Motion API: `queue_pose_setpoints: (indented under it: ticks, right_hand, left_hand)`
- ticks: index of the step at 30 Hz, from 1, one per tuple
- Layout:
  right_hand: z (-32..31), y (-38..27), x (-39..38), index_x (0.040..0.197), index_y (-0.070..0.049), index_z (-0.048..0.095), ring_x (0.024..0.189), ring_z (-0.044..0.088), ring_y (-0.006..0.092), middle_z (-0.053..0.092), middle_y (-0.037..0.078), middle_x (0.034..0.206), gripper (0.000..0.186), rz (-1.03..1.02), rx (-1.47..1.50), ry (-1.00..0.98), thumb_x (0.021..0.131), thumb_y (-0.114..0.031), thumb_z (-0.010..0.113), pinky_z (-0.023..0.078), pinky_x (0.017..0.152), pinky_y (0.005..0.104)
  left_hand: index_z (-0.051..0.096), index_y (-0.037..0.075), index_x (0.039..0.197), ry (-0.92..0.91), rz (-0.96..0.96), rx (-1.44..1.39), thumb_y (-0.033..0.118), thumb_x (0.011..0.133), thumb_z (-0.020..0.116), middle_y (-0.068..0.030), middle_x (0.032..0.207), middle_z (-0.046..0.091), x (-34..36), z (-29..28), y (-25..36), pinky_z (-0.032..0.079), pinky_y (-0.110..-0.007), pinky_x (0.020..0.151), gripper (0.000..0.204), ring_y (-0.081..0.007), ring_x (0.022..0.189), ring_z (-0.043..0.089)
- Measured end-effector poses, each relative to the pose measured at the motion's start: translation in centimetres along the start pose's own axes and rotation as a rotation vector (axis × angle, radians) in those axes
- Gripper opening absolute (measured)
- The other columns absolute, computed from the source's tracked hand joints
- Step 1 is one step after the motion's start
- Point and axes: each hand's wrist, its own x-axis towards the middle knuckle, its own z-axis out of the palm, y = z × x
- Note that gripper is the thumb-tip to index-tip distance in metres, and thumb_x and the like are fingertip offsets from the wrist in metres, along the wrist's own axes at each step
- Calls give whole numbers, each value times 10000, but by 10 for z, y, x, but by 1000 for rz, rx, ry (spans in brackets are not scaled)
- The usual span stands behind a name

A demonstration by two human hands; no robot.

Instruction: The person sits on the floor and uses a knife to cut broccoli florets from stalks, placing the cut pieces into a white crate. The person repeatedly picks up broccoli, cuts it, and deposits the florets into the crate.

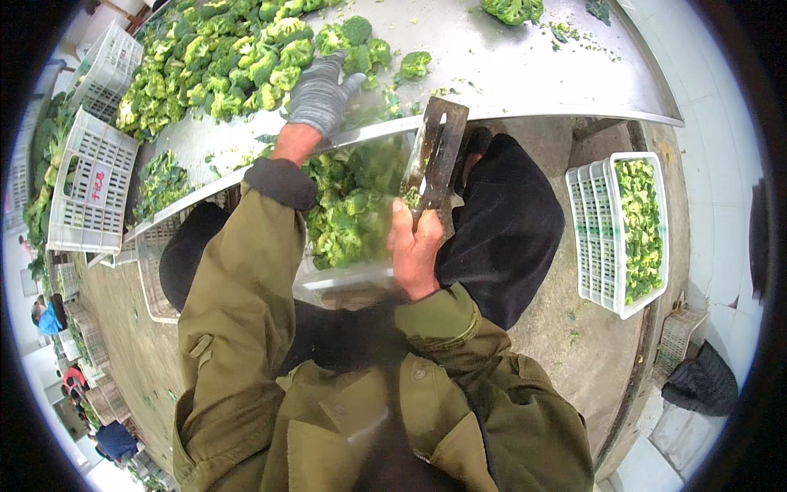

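Note:
My left hand (318, 92), in a grey knit glove, reaches over the metal table's near edge. Its thumb stands apart from the fingers, which touch the edge of a heap of broccoli florets (221, 70); their tips are partly lost among the pieces. Bare and closed, my right hand (416, 248) grips a cleaver (436, 152) with a dark, wet-looking blade pointing up toward the table. Bits of green cling near its grip. Between my knees, below the table edge, a crate (344, 277) holds cut broccoli (340, 217).
A white crate (597, 238) of florets stands on the floor at right. More white crates (92, 184) stand at left, one with leafy greens behind it. The metal table (525, 82) carries scraps and a large broccoli head (512, 10). Other people (115, 440) are far left.

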Motion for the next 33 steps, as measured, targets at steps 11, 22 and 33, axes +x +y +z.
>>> queue_pose_setpoints:
  ticks: [11, 22, 33]
  right_hand:
    - [-4, 24, 1, 848, -53, 567, 538, 443, 63, 503, -49, 657, 188, -133, -106, 16, 1000, -157, 607, 327, 461, 269]
    - [2, 2, 0, 777, -29, 527, 557, 463, 86, 492, -4, 625, 250, -220, -214, -124, 982, -131, 627, 367, 484, 296]
    - [14, -20, -8, 868, 20, 603, 551, 549, 326, 572, 181, 656, 141, -355, -419, -198, 937, -88, 664, 425, 551, 434]
  left_hand:
    - [585, 40, 1344, 105, 2, -77, 298, 915, 654, -195, 1299, 629, 19, 23, -15, 457, -440, 1031, 505, -349, 1193, 605]
    - [463, 35, 1424, -174, -315, -1806, 138, 931, 656, -148, 1313, 623, -101, -26, -41, 598, -463, 925, 540, -309, 1161, 649]
    - [538, 48, 1386, -176, -185, -1845, 180, 971, 637, -74, 1286, 615, -177, -13, -9, 572, -372, 939, 446, -187, 1125, 628]
